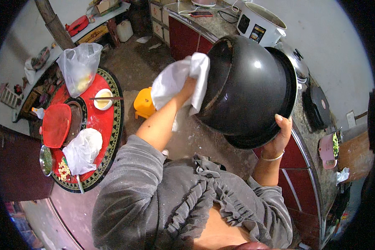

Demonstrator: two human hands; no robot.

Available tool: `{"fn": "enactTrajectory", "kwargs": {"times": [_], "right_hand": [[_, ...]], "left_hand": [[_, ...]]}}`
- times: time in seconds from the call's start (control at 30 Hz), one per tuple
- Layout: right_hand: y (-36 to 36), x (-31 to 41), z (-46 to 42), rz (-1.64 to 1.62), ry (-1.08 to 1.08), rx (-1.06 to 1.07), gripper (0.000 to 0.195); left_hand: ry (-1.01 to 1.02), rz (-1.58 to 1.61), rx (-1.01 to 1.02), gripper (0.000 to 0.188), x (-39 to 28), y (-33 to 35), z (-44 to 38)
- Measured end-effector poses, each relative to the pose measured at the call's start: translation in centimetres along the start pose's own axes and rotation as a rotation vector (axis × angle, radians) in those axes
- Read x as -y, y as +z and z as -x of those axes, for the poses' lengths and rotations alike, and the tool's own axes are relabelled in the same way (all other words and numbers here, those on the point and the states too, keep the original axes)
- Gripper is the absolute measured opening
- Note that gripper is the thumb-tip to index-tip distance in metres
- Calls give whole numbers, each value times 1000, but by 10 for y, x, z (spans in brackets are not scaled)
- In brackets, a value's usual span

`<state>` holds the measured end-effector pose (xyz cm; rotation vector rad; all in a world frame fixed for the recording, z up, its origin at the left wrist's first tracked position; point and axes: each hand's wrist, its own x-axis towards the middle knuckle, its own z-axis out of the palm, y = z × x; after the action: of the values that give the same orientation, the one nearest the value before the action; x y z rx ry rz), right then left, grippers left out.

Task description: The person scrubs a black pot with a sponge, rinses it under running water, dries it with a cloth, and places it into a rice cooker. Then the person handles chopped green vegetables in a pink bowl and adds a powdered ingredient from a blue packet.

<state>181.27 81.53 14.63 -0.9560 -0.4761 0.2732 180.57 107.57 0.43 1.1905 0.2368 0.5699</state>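
In mid-air before me a large black rounded pot (256,84) is tipped on its side, its base towards the left and its flared rim towards the right. My right hand (276,137) grips the rim from below, thumb on the near face. A white cloth (172,81) is bunched in my left hand (189,89) and lies against the pot's base. The cloth partly covers that hand's fingers. Inside the pot is hidden from this angle.
A round red table (107,125) at left bears a plastic bag (79,68), a bowl (103,104) with chopsticks across it and a red basket (56,125). Below stands a yellow stool (145,101). The right-hand counter (312,156) carries a white cooker (259,28) and a lid (292,59).
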Motion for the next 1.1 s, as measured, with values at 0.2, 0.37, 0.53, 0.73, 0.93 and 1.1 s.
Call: {"fn": "enactTrajectory", "kwargs": {"times": [0.2, 0.37, 0.53, 0.73, 0.93, 1.1], "right_hand": [[-17, -19, -7, 162, 151, 70, 39], [-16, -13, -1, 271, 222, 187, 43], [-16, -11, -7, 189, 228, 141, 42], [-26, -27, -12, 419, 187, 218, 43], [-21, 6, -4, 521, 137, 199, 42], [-22, 9, -4, 234, 81, 89, 52]], "left_hand": [[-143, 250, -55, 27, -16, 19, 25], [147, 27, 121, 25, -95, 40, 6], [553, -741, 244, 39, -113, 50, 30], [964, -1042, 538, 45, -104, 107, 106], [661, -975, 529, 38, -146, 93, 17], [-42, -203, 431, 38, -119, 32, -24]]}}
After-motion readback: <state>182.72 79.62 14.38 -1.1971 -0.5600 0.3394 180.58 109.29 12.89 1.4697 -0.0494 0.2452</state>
